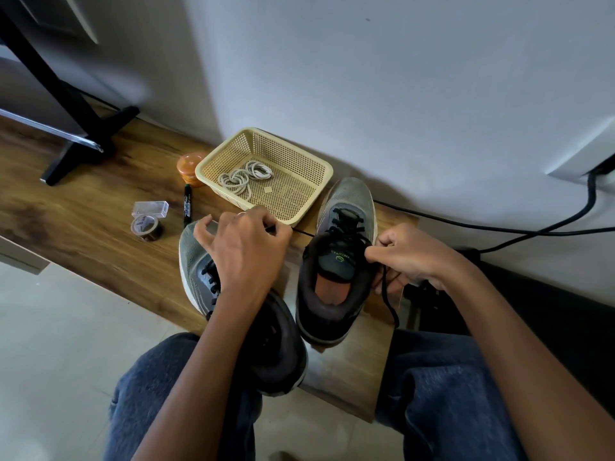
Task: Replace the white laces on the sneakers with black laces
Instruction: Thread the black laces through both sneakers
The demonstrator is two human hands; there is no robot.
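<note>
Two grey sneakers stand on a wooden bench [100, 227], both threaded with black laces. The right sneaker [336, 277] points away from me; its black lace [346, 231] runs out to both sides. My left hand [246, 251] hovers over the left sneaker [196, 261] and pinches one end of that lace, pulled taut to the left. My right hand [409, 257] grips the other end beside the shoe's right side; the loose tail [389, 301] hangs down. Coiled white laces [244, 176] lie in a beige basket [316, 164].
A black marker [187, 206], a roll of tape [146, 226], a small clear box [151, 207] and an orange jar [189, 164] lie left of the basket. A black stand foot [83, 144] sits far left. Black cables [499, 227] run along the wall at right.
</note>
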